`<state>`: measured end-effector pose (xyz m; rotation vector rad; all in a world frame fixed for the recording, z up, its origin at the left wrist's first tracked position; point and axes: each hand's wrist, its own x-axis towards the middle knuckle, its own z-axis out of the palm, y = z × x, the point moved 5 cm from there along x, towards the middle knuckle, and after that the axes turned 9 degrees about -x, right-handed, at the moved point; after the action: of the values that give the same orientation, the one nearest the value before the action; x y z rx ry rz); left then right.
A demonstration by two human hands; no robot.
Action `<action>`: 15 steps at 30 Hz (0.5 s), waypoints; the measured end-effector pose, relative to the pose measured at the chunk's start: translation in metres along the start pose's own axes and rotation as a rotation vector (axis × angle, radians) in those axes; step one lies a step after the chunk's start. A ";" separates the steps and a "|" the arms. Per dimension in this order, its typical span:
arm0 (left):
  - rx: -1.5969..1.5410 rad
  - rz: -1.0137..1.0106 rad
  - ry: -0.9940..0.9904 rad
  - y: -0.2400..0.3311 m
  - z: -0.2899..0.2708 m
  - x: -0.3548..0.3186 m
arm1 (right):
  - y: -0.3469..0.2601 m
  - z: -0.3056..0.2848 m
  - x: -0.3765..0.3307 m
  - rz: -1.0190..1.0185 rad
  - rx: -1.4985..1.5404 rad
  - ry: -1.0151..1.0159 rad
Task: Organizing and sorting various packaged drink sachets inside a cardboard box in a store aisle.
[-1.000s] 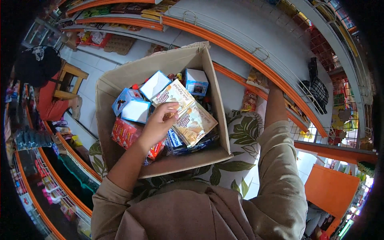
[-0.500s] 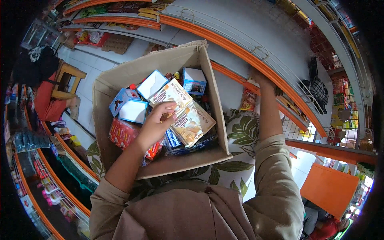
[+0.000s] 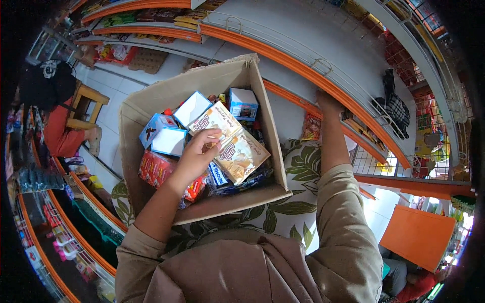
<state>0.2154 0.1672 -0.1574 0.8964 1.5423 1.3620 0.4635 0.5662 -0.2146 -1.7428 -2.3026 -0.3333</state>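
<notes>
My left hand (image 3: 197, 154) is over the open cardboard box (image 3: 204, 214) on my lap. Its fingers are curled in a pinch against a cream and brown strip of drink sachets (image 3: 245, 156), which lies tilted on the other goods. Around it in the box are blue and white cartons (image 3: 243, 103), a red packet (image 3: 155, 169) and a blue packet (image 3: 217, 175). My right hand (image 3: 329, 100) reaches out to the low orange-edged shelf at the right; its fingers are hidden by the shelf edge. A red snack packet (image 3: 311, 126) is close to that wrist.
Shelves with orange front strips (image 3: 298, 58) and wire rails stand ahead and to the right. More stocked shelves (image 3: 83, 222) run along the left. A wooden stool (image 3: 86, 103) is at the far left, beside a person's leg (image 3: 65, 131). An orange panel (image 3: 417, 237) stands at the lower right.
My right hand has shifted slightly at the shelf edge. My left hand stays pinched at the sachets. The whole view has moved a little.
</notes>
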 end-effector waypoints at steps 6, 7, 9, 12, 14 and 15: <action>0.020 -0.017 0.019 0.000 -0.007 -0.007 | -0.028 -0.019 -0.007 -0.065 -0.005 -0.209; 0.020 -0.017 0.019 0.000 -0.007 -0.008 | -0.026 -0.017 -0.007 -0.024 0.026 -0.109; 0.027 -0.028 0.010 -0.001 -0.006 -0.007 | -0.021 -0.014 -0.006 0.016 0.059 -0.010; 0.017 -0.019 0.005 0.001 -0.003 -0.005 | -0.014 -0.001 -0.002 -0.092 0.054 0.042; 0.021 -0.001 0.031 0.003 -0.004 -0.004 | -0.008 0.000 0.002 -0.081 0.106 0.176; 0.030 0.019 0.060 0.006 -0.006 -0.006 | -0.010 0.000 0.003 -0.089 0.115 0.181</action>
<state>0.2118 0.1600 -0.1502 0.8975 1.6074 1.3944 0.4535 0.5660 -0.2138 -1.4949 -2.2274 -0.3523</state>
